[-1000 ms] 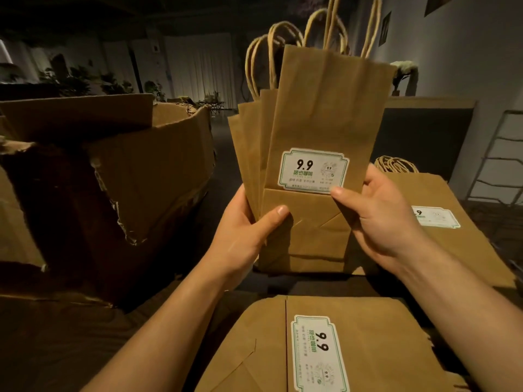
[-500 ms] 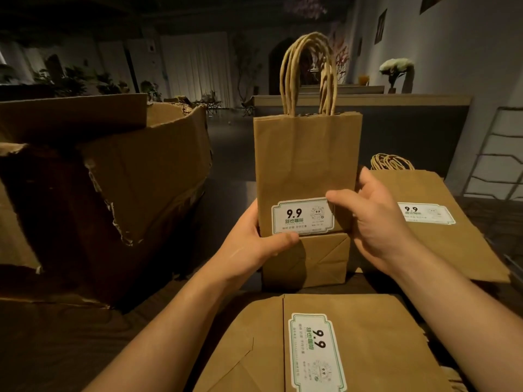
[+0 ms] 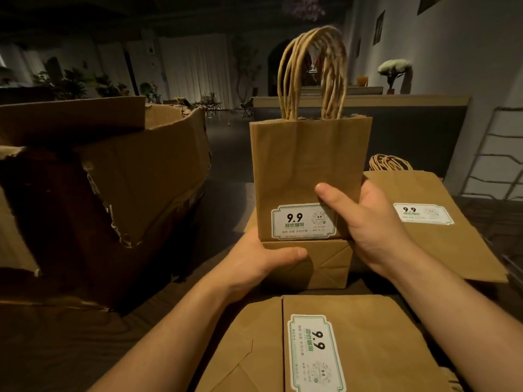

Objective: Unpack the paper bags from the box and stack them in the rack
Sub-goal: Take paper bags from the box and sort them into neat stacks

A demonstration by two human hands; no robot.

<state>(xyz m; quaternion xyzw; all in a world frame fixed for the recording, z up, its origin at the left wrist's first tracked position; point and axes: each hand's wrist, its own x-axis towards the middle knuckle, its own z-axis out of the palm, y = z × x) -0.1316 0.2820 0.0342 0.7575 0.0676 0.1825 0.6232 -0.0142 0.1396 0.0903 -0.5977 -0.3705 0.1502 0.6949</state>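
A squared-up bundle of flat brown paper bags (image 3: 307,165) with a white "9.9" label stands upright in front of me, its twisted handles up. My left hand (image 3: 263,257) grips its lower left edge, thumb across the folded bottom. My right hand (image 3: 368,222) holds the right edge, thumb lying over the label. A torn cardboard box (image 3: 113,176) stands open at the left. A wire rack (image 3: 498,154) shows at the far right edge.
Another pile of labelled bags (image 3: 435,222) lies flat at the right, behind my right hand. A further flat pile (image 3: 353,346) lies close below me. A dark counter (image 3: 410,131) runs behind, with a flower vase on it.
The fanned bags have been brought together into one even bundle and lowered. My right thumb now lies across the label; my left hand has slid down to the folded bottom.
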